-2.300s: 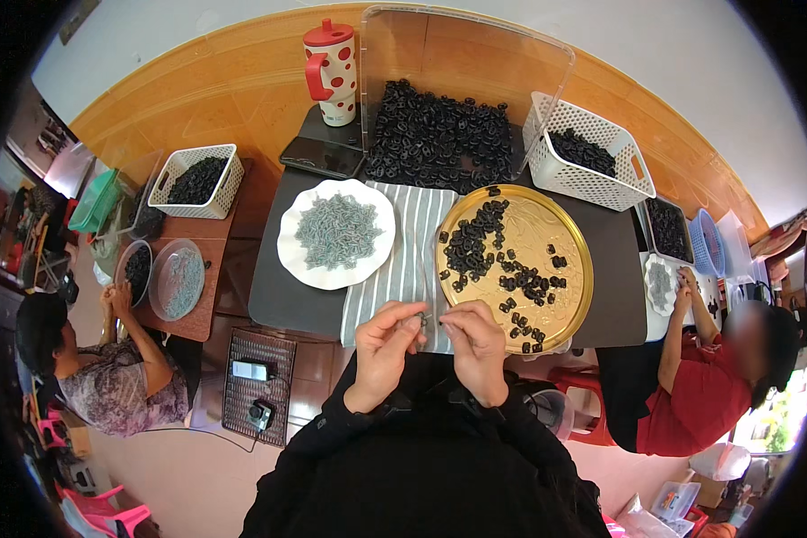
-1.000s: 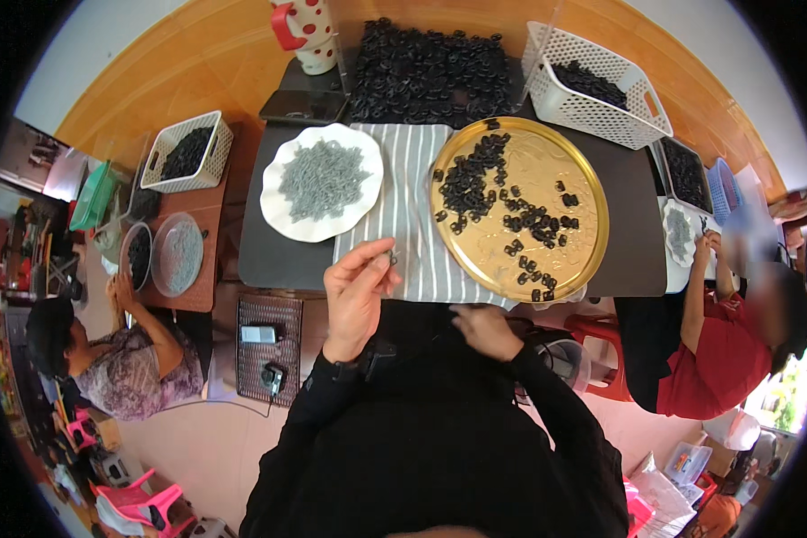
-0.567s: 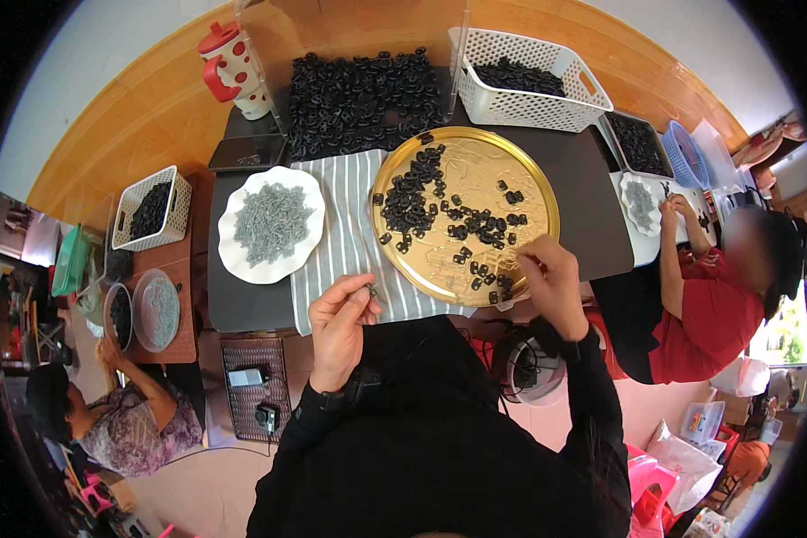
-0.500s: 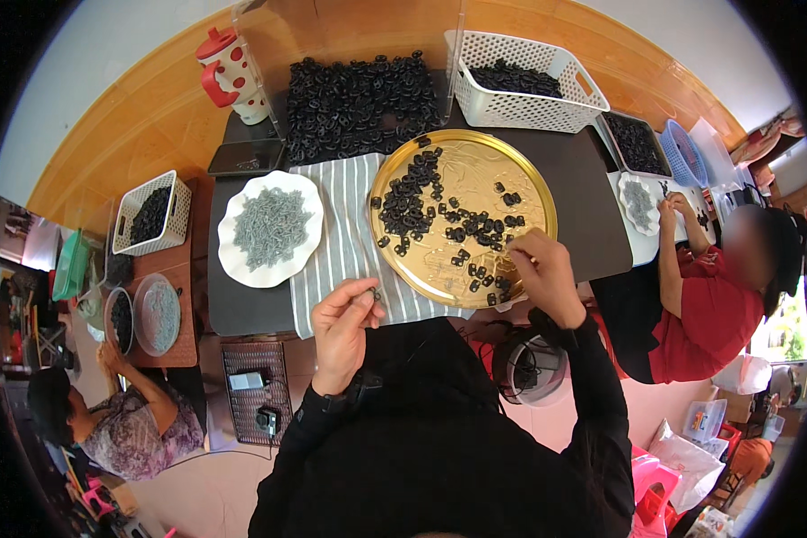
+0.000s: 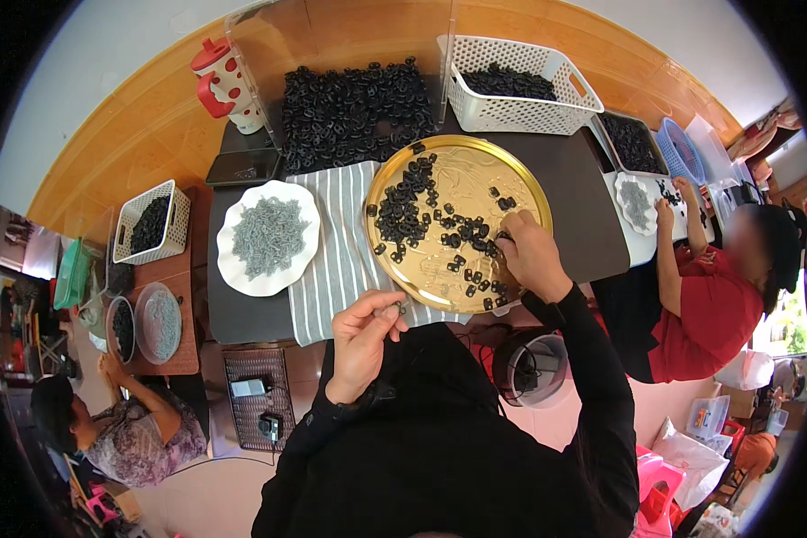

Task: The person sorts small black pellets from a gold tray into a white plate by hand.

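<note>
Small dark piece (image 5: 400,308) in left hand (image 5: 362,345); black pieces (image 5: 403,211) loosely clustered on gold tray (image 5: 502,169).

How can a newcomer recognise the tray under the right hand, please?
On the dark table, find the striped cloth. The round tray lies partly over its right side, scattered with small black parts. Its shiny gold colour separates it from the white wavy-rimmed plate and white perforated basket.

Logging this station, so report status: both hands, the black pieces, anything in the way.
Left hand pinching a small part. Right hand over the gold tray, at the loose black pieces, grip unclear. No obstruction seen at either hand.
</note>
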The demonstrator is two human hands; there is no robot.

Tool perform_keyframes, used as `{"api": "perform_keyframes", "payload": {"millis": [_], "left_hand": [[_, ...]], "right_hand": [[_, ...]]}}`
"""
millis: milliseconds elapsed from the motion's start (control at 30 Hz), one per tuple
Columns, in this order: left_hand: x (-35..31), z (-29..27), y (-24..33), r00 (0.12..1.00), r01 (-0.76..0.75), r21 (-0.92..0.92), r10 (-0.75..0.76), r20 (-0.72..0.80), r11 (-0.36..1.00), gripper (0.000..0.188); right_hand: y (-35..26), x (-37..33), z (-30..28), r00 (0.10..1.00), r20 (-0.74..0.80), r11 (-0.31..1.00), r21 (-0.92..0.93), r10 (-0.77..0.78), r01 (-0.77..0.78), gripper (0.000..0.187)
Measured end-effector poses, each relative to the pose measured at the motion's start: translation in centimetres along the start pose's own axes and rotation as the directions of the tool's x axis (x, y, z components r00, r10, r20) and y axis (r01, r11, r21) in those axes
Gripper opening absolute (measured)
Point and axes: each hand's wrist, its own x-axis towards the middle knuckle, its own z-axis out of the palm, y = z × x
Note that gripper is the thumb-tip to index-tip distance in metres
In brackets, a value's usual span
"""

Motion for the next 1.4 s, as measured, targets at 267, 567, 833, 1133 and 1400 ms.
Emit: {"api": "perform_keyframes", "payload": {"millis": [267, 567, 833, 1133, 1400], "left_hand": [[0.1, 0.6, 0.1, 1.000, -0.004, 0.010, 0.004, 0.005, 1.000, 0.021], [-0.3, 1.3, -0.2, 1.000, 0.006, 0.006, -0.006, -0.027, 1.000, 0.021], [-0.9, 1.3, 0.0, 0.996, -0.063, 0.062, 0.067, -0.065, 0.996, 0.022], [-0.9, 1.0, 0.2, 0.983, -0.147, 0.165, 0.163, -0.085, 0.975, 0.024], [-0.9, 0.6, 0.0, 0.974, -0.184, 0.195, 0.205, -0.092, 0.963, 0.025]], "right_hand": [[-1.6, -1.7, -2.0, 0.985, -0.170, 0.930, 0.363, 0.007, 0.056, 0.014], [-9.7, -7.6, 2.6, 0.927, 0.276, -0.087, 0.961, 0.253, -0.262, 0.019], [-12.6, -6.2, 5.2, 0.934, 0.185, -0.123, 0.980, 0.304, -0.154, 0.018], [-13.5, -5.8, 6.2, 0.924, 0.192, -0.179, 0.974, 0.331, -0.139, 0.017], [-14.1, -5.6, 6.4, 0.930, 0.193, -0.178, 0.974, 0.312, -0.142, 0.018]]}}
